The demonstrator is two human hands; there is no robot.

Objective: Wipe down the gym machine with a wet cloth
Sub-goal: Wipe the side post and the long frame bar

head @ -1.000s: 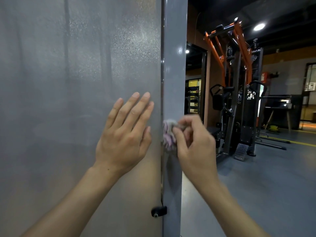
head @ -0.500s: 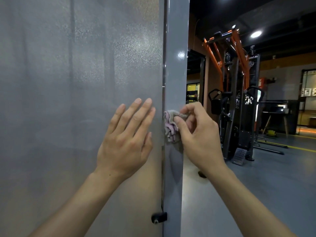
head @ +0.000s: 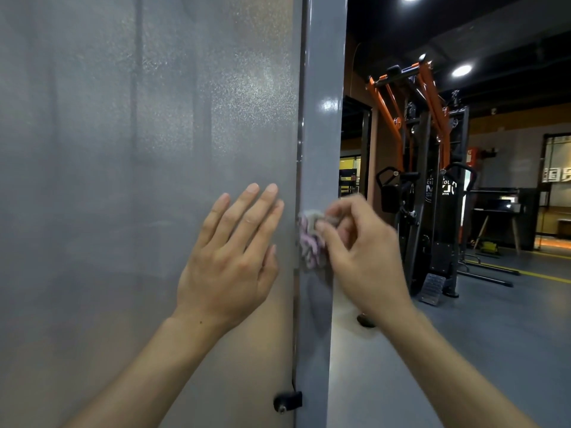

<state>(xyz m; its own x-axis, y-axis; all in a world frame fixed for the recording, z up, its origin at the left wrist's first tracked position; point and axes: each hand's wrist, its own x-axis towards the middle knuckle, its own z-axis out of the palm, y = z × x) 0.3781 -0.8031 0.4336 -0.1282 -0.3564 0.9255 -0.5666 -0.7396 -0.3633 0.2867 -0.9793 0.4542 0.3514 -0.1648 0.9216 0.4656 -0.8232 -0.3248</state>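
While right hand (head: 367, 261) pinches, cloth (head: 310, 239) touches post (head: 321, 134).

Dim gym, grey floor (head: 509, 335), orange-framed cable machine (head: 432, 186), ceiling spotlights (head: 462, 70)

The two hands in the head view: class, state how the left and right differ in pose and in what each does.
The left hand lies flat, fingers straight, on the frosted panel; the right hand curls, pinching the cloth. The left holds nothing; the right presses cloth to the grey post. Both touch the machine.
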